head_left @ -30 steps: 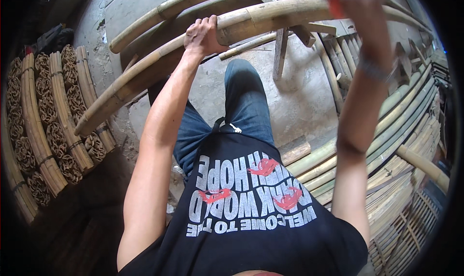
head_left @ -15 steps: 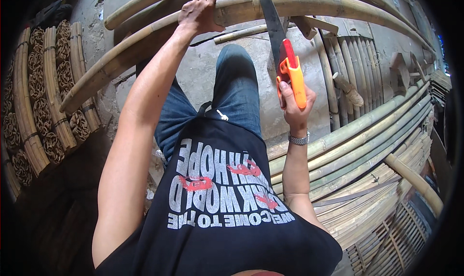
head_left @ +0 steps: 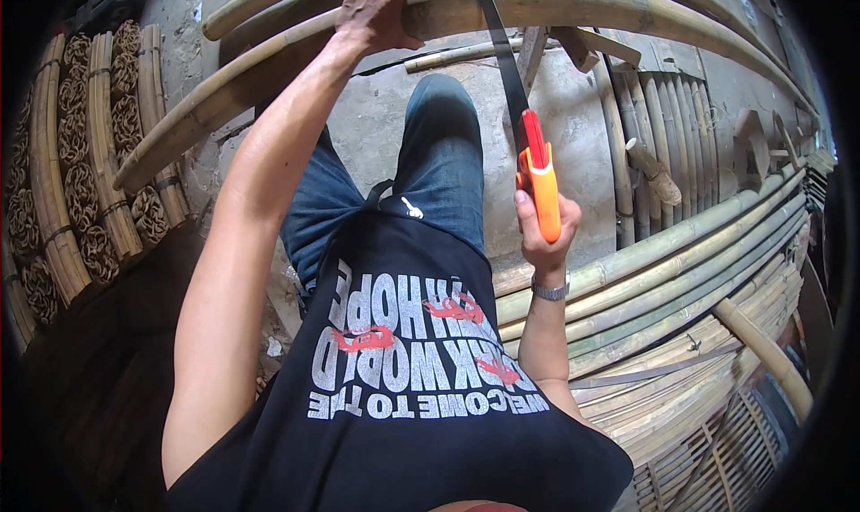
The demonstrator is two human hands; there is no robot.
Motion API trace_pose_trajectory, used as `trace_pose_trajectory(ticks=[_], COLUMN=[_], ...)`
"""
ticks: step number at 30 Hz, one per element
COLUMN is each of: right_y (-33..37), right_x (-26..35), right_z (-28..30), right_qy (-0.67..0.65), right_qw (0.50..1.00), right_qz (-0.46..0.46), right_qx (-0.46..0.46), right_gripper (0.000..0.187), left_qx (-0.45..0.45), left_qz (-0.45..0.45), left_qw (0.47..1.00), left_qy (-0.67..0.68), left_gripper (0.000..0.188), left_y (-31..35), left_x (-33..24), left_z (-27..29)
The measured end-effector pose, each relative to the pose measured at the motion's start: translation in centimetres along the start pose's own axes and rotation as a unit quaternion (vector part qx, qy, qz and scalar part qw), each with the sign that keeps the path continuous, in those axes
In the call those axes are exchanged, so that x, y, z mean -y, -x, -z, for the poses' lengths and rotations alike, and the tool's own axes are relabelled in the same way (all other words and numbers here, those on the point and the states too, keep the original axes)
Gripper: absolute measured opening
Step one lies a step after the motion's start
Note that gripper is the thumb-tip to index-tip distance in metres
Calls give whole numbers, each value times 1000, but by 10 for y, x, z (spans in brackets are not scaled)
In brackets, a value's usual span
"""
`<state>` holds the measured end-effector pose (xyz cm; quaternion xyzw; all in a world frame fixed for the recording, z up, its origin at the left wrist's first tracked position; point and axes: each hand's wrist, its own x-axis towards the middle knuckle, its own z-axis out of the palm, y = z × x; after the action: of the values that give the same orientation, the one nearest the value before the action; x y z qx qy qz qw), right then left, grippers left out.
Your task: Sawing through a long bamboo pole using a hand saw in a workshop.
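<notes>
Across the top of the view runs a thick bamboo pole (head_left: 591, 8). My left hand (head_left: 374, 17) is wrapped over this pole, left of the saw, thumb on the near side. In my right hand (head_left: 546, 221) is the orange and red handle of a handsaw (head_left: 507, 68), gripped with the fingers closed round it. The dark blade slants up from the handle and lies against the pole, its far end cut off by the frame's top edge. How deep the blade sits in the bamboo I cannot tell.
Bundles of split bamboo (head_left: 63, 167) with curled ends stand at the left. Long green bamboo poles (head_left: 645, 266) lie at the right, beside bamboo slats (head_left: 663, 387). A short bamboo piece (head_left: 652, 172) rests on a row of poles. Another pole (head_left: 260, 8) crosses behind the gripped one.
My right hand has drawn the saw back toward my body, so the handle sits lower and more blade shows. My left hand keeps its hold on the pole.
</notes>
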<state>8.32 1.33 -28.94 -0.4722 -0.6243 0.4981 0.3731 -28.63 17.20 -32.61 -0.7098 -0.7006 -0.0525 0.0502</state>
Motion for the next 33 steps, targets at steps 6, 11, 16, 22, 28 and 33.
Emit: trace_pose_trajectory(ticks=[6,11,16,22,28,33], right_y=[-90,-76,-72,-116,-172,-225], right_x=[-25,-6,4,72,107,176], right_z=[-49,-45,-34,-26,8,17], right_qy=[-7,-37,7,-61,-126,-212], right_qw=[994,998,999,997,987,966], right_qz=[97,25,-7,-45,-79,-68], right_qx=[-51,-38,-36,-4,56,132], right_gripper=[15,18,17,22,28,19], left_qx=[-4,-64,-38,-43,-43,-37], left_qz=[6,-50,-9,-4,-23,-30], left_qw=[1000,997,999,997,998,998], left_qy=[16,2,4,58,41,47], left_gripper=[105,96,93,78,99,96], left_y=[-6,1,4,2,1,-11], left_x=[-8,-3,-11,-6,12,-13], left_z=[6,10,1,10,-9,0])
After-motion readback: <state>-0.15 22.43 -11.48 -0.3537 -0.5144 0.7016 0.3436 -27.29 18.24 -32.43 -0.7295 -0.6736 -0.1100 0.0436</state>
